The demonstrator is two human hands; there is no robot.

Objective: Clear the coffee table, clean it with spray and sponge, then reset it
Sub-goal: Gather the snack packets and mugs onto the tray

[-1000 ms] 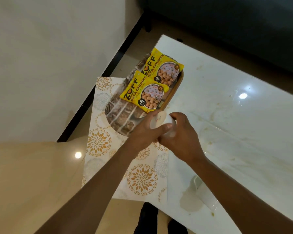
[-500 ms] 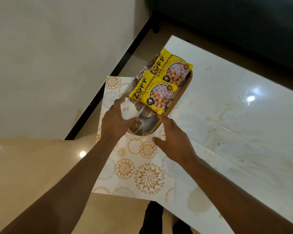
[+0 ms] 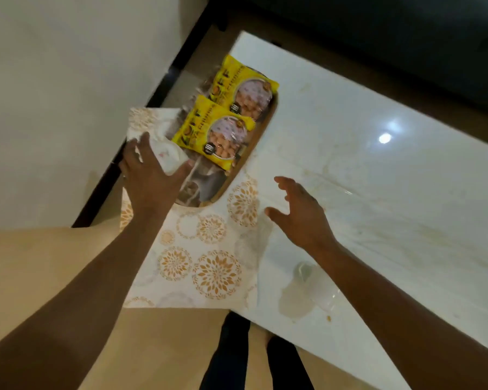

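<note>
Cup (image 3: 168,156) transfer is finished: a second ago both hands met on the small white cup in front of the tray, and now the left hand (image 3: 150,175) alone holds it, fingers curled round it, over the tray's left edge above the patterned mat (image 3: 209,266). The right hand (image 3: 302,215) has let go and hovers with spread, loosely bent fingers, holding nothing, just right of the tray (image 3: 254,147) over the white table (image 3: 378,178). Two yellow snack packets (image 3: 214,136) lie in the tray. A pale spill (image 3: 296,302) sits on the table well nearer the person than the tray. Judging by this, clearing is under way; tray, mat and spill remain.
</note>
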